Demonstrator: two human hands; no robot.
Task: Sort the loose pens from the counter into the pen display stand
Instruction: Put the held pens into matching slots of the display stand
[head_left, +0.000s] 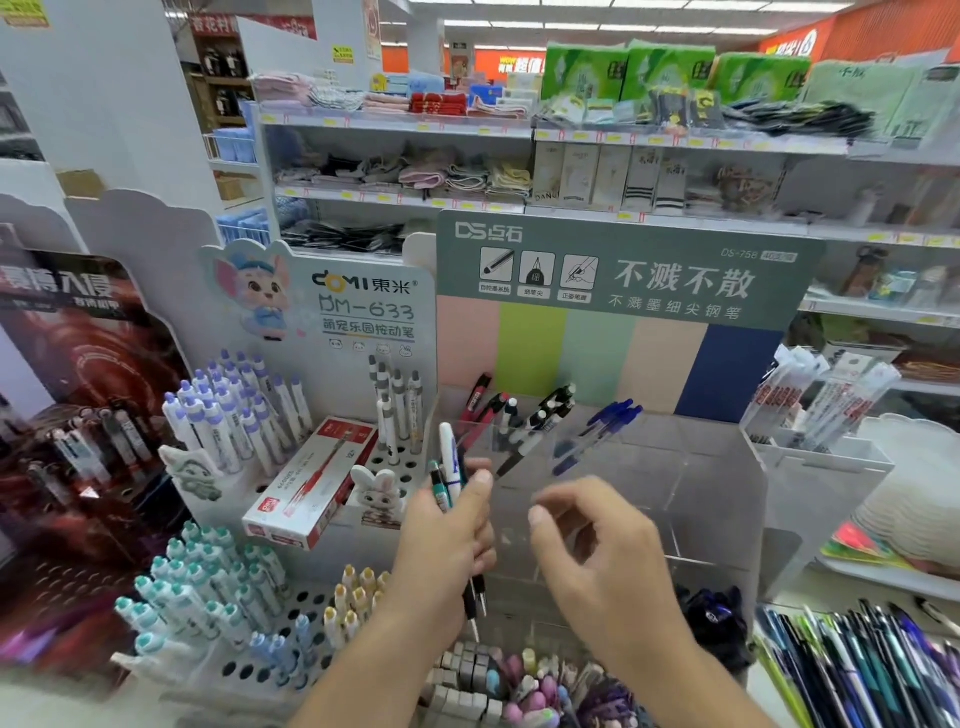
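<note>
Left hand: a small bunch of pens (451, 470) is held in the left hand (447, 540), with the fingers curled round it. A white pen and a teal pen are seen sticking up above the thumb, and dark pen tips are seen poking out below the fist.
Right hand: nothing is held in the right hand (597, 545). The fingers are loosely bent, and the hand is kept just beside the left hand, in front of the clear stand.
Pen display stand: a clear plastic stand (649, 467) with box-shaped slots is placed under the green sign (623, 270) with coloured stripes.
Pens in the stand: red pens (480, 400) are seen in the left slot, black and white pens (540, 421) in the middle slot, and blue pens (602, 428) in the next slot. All are leaning.
White stand with holes: a white stand (291, 608) is seen to the left, with purple-topped pens (234, 410) at the back, teal-topped pens (197, 587) at the front and yellow-topped pens (353, 592) near the left wrist.
Red box: a red and white pen box (311, 483) is laid flat on the white stand.
Bottom right: many loose dark and coloured pens (857, 670) are piled together.
Behind: shop shelves (395, 127) with folded cloths and green packs are seen.
</note>
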